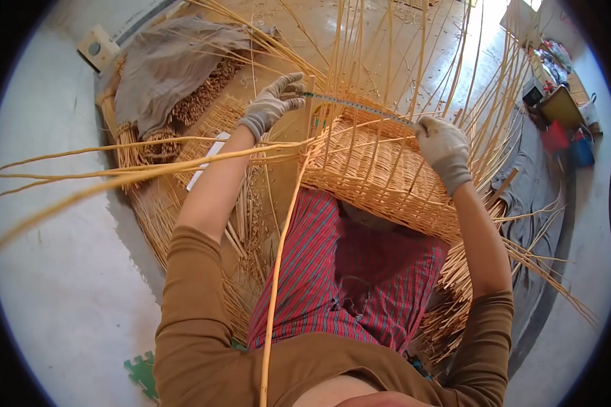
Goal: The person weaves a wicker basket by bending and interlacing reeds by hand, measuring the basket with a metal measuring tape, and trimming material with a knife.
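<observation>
A half-woven wicker basket rests over my lap, with long upright rods rising from its far side. Across its top runs a thin tape measure, pulled straight. My left hand, in a pale work glove, has its thumb and fingertips at the tape's left end, beside a flat wooden stick. My right hand, gloved too, is closed around the tape at the basket's right side. Several long willow rods stick out leftward from the basket corner, and one rod slants down over my leg.
Bundled rods under a grey cloth lie at the left. Grey fabric and loose rods spread on the right. A low shelf with tools and a blue container stands farther right. Scraps litter the floor.
</observation>
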{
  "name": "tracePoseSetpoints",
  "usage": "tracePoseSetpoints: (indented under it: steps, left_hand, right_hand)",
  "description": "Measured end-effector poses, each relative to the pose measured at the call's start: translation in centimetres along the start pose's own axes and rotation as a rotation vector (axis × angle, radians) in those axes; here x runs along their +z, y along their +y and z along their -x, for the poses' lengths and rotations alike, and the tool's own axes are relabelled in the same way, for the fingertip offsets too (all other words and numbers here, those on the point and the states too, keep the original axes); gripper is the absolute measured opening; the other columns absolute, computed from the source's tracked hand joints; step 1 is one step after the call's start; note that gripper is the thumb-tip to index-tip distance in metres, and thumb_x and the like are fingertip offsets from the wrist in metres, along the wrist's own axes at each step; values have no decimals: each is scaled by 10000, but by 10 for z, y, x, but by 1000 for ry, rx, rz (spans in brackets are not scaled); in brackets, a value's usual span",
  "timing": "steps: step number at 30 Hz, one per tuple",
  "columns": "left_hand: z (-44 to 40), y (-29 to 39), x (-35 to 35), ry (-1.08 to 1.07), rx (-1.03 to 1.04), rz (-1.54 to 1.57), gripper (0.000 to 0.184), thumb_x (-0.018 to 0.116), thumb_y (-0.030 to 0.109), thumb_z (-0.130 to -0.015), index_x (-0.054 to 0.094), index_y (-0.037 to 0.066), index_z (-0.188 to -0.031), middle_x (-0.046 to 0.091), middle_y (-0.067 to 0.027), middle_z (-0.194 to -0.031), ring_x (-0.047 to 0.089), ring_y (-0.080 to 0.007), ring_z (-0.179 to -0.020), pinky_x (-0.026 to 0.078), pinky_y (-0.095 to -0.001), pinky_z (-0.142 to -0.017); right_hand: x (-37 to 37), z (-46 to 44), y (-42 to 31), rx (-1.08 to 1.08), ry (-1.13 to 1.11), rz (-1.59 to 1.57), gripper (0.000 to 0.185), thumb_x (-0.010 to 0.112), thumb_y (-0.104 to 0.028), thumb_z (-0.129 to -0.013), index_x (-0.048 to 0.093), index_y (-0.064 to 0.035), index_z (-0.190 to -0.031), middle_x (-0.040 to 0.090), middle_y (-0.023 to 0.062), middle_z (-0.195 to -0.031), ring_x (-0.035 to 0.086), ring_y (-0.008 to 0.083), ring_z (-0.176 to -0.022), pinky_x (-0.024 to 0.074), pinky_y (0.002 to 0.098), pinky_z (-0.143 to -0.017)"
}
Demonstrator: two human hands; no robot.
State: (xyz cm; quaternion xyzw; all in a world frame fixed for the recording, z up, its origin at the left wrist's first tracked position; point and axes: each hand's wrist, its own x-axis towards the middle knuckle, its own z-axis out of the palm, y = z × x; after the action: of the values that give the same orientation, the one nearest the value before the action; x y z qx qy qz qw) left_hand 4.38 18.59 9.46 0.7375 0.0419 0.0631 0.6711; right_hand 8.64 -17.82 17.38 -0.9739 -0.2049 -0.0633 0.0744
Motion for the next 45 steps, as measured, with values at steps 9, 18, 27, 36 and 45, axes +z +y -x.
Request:
tracePoseSetpoints:
  steps: [9,18,27,36,45]
  left_hand:
    - [-24,-3,23,41,117,225,347,578,-39,-922,617,51,-1255,682,-103,-1014,682,-225,-854,613,-371,-829]
    - [-31,-2,6,-133,192,-26,296,622,209,-953,640,89,-1223,680,-61,-993,668,-182,-875,561,-317,-820]
    - [-47,5,1,-122,53,-73,237,567,170,-982,661,70,-1175,672,-48,-926,653,-158,-829,582,-308,-796]
    - [-49,12,-4,-95,13,-214,236,509,135,-1010,669,103,-1180,680,-8,-970,658,-111,-846,583,-282,-801]
    - [-55,1,-12,-41,7,-278,245,518,157,-1013,666,129,-1205,675,-4,-1002,646,-107,-893,562,-268,-794]
  right_hand:
    - [-13,13,24,27,-17,-58,344,503,-393,-952,694,-111,-1001,702,121,-888,670,295,-871,512,425,-793]
    - [-33,24,85,62,70,6,335,553,-395,-936,700,-95,-929,692,133,-836,666,314,-817,517,428,-754]
    - [-45,91,272,163,113,26,402,537,-467,-939,706,-140,-1102,705,134,-980,670,302,-938,513,386,-831]
    - [-33,82,277,20,139,-47,307,509,-364,-968,677,-222,-1183,702,71,-1095,663,253,-1016,505,344,-891]
    - [-26,74,288,103,90,-11,319,492,-388,-974,671,-209,-1169,706,88,-1060,658,284,-1005,509,368,-885]
